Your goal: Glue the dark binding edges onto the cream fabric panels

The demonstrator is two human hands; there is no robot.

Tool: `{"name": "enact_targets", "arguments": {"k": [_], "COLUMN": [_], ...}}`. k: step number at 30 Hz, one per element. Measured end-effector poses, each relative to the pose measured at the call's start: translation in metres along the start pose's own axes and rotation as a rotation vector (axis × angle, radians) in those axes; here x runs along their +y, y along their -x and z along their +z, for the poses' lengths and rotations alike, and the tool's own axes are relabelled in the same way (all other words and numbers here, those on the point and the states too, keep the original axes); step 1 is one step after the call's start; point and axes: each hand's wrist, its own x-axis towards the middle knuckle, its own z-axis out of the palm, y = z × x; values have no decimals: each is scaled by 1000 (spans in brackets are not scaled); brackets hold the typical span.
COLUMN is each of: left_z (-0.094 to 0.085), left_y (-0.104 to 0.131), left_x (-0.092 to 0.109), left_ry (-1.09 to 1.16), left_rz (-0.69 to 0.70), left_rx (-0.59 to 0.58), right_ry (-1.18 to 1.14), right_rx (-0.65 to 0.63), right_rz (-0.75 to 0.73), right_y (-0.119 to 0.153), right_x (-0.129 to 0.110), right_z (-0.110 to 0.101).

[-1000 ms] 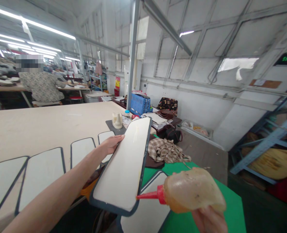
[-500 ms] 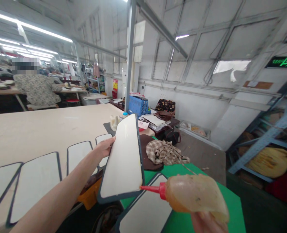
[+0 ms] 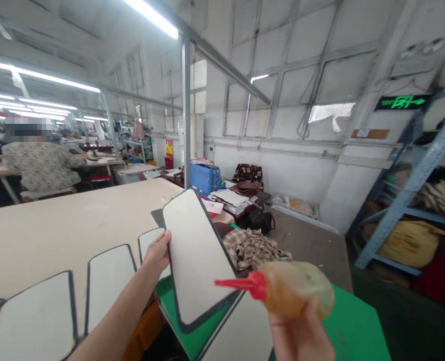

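Note:
My left hand [image 3: 159,253] grips the left edge of a white panel with a dark border [image 3: 196,255], which is tilted up above the green surface [image 3: 354,321]. In my right hand [image 3: 301,331] is a squeeze bottle [image 3: 297,288] of amber liquid, lying sideways with its red nozzle pointing left over the panel's lower right part. Whether the tip touches the panel I cannot tell. Below it, a second bordered panel [image 3: 245,328] rests on the green surface, partly hidden by the held panel and my right hand.
More bordered panels [image 3: 34,316] lie along the near edge of the pale table [image 3: 94,210]. Checked cloth [image 3: 250,248], a blue basket [image 3: 205,178] and papers [image 3: 232,198] are beyond. An orange bin [image 3: 147,326] stands below; a person [image 3: 38,160] sits at the far left.
The held panel has turned, its top leaning further left. The bottle's nozzle has left the panel's lower right corner and now appears over its face. The camera view has shifted.

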Motion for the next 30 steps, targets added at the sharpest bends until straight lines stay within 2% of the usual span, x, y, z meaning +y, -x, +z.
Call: {"name": "enact_targets", "arguments": {"k": [3,5,8,11,16,24,27,30], "left_z": [4,8,14,18,14,6,2,-3], "left_y": [14,22,31,35,33,26,17,6], "left_x": [6,10,13,12,12,12,12,11], "left_ry": [-31,-51,-83,-111,-137,-120,-88,-51], "left_rz": [68,81,69,51,33,2,15,43], "left_rx": [-1,-31,-90,-129,-147,-96,-39,31], "right_ry": [-47,-20,77,173,266,293,296,215], "right_rx": [41,20,-39,-90,-193,-164,-182,-175], "right_rz": [-34,-31,-45,-133,-231,-123,-27,83], "right_y": [-24,-37,-49,-54,-55,-41,-30,-24], "right_x": [-22,-29,-29,-26,-29,-26,-26,-26], "right_z": [20,23,16,10,0,-21,-26,-22]}}
